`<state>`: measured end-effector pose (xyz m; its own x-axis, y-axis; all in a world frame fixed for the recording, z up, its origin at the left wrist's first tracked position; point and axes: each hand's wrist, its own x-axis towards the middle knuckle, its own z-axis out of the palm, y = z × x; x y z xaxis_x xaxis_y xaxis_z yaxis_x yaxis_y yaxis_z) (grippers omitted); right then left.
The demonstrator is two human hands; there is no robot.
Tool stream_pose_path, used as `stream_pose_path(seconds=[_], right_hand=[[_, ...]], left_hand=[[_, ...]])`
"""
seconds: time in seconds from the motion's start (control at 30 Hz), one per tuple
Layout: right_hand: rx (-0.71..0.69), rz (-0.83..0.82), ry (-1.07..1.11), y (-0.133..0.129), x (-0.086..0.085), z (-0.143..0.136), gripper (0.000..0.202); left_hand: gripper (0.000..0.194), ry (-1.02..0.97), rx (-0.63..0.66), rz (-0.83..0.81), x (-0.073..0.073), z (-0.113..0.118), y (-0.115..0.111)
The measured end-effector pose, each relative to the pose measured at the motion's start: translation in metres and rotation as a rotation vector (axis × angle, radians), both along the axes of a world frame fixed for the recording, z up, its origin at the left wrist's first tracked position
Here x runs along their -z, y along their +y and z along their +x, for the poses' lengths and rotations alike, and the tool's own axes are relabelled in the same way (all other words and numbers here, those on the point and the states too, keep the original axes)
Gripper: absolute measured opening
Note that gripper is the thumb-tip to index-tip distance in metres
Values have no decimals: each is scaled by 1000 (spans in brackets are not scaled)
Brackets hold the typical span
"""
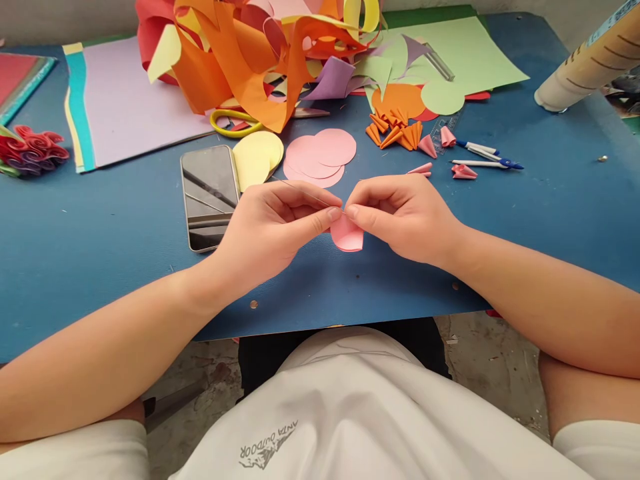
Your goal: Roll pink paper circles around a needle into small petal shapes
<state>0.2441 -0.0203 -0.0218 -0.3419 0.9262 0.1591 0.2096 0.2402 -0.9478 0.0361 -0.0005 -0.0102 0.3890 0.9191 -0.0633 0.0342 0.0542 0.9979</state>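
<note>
Pink paper (348,236): smooth, curved, between left hand (285,223) and right hand (407,217)
Discs (315,157): 3, flat, overlapping, beyond the hands
Left hand: pinching thin rod (300,190) and paper
Right hand: pinching the paper's edge

A single view is taken from the wearer's head — directed forward and down over the blue table (100,247) at close range. The shirt (370,407) is framed at the bottom edge, the left hand (280,223) and right hand (413,217) near centre, the wall (75,20) along the top.
</note>
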Motion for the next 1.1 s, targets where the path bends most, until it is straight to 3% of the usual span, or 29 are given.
stream_pose_path(seconds=[0.23,0.53,0.77,0.97,1.1], right_hand=[[11,-56,136,1,1,-3,22],[-66,-171,219,2,0,-2,12],[-70,-117,72,9,4,3,11],[-115,-26,-102,11,3,7,11],[-73,2,-45,9,2,5,14]], left_hand=[[15,-26,-92,-3,-1,2,-2],[13,-42,-33,-6,0,2,-1],[13,-21,-50,5,2,1,3],[14,51,35,-7,-1,1,5],[19,60,-14,37,-2,1,5]])
